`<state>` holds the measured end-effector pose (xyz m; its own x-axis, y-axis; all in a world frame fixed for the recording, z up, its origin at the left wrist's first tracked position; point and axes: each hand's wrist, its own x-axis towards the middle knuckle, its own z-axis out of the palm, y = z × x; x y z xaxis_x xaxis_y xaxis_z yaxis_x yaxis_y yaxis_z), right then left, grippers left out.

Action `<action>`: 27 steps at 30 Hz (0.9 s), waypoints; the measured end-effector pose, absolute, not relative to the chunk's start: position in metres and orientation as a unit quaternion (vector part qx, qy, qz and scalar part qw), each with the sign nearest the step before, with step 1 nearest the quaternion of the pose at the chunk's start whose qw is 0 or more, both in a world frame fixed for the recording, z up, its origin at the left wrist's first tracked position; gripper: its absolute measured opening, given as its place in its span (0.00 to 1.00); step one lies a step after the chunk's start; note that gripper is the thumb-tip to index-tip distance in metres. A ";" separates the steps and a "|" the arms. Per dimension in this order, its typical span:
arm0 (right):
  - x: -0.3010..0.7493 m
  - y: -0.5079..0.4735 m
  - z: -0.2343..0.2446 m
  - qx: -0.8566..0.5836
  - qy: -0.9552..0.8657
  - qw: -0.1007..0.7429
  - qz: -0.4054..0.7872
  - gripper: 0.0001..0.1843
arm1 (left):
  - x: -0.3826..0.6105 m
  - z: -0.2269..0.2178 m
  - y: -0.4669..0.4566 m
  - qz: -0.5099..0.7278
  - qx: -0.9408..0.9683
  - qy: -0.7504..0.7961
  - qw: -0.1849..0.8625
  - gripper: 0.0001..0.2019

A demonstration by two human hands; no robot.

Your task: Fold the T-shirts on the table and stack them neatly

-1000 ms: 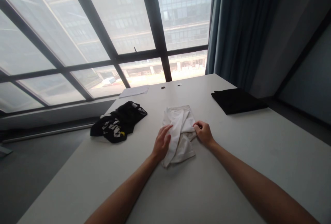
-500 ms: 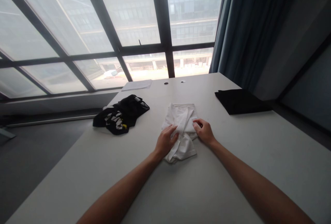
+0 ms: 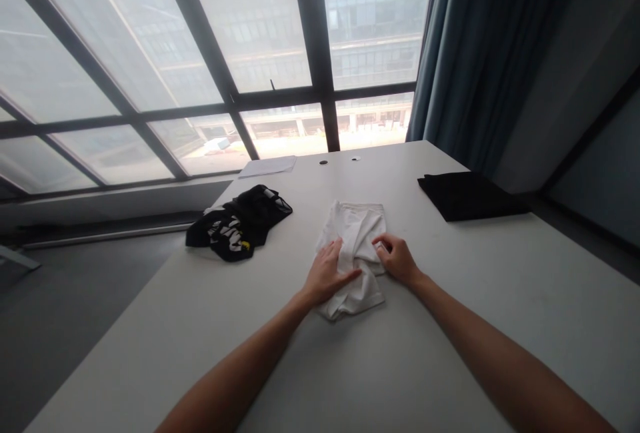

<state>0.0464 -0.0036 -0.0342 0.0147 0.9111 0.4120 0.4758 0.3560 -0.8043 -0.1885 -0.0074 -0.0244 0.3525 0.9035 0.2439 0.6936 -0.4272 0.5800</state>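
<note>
White cloth (image 3: 361, 236); L fingers (image 3: 327, 253) atop, R fingers (image 3: 386, 240) @ edge.

Head view, single camera: worn on the person's head, looking forward and steeply down along a white table (image 3: 500, 266). Nearest to lens: forearms (image 3: 245, 366), cut by the bottom edge at lower left and lower right. Middle distance: left hand (image 3: 327, 274) and right hand (image 3: 399, 260), just below frame centre. Farthest: window (image 3: 245, 26), upper left to upper centre; curtain (image 3: 480, 40), upper right. Field: wide, window frame leaning obliquely.
</note>
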 end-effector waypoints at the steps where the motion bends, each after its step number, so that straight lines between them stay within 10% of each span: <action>1: 0.045 -0.006 -0.034 -0.516 -0.679 0.475 0.218 0.11 | -0.189 -0.023 -0.007 0.285 0.796 0.492 0.204 0.36; 6: 0.043 -0.007 -0.033 -0.536 -0.652 0.498 0.198 0.10 | -0.200 -0.017 0.002 0.373 0.743 0.436 0.344 0.19; 11: 0.047 -0.002 -0.031 -0.565 -0.571 0.563 0.195 0.10 | -0.221 -0.018 0.022 0.477 0.593 0.467 0.449 0.25; 17: 0.048 0.000 -0.034 -0.575 -0.563 0.559 0.197 0.11 | -0.232 -0.025 0.039 0.611 0.435 0.514 0.416 0.26; 27: 0.043 -0.011 -0.026 -0.547 -0.694 0.468 0.013 0.13 | -0.217 -0.027 0.018 0.452 0.701 0.477 0.276 0.23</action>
<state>0.0426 -0.0110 -0.0256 0.0366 0.7712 0.6356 0.7478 0.4008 -0.5294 -0.2174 0.0176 -0.0268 0.1367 0.9189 0.3701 0.4198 -0.3921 0.8185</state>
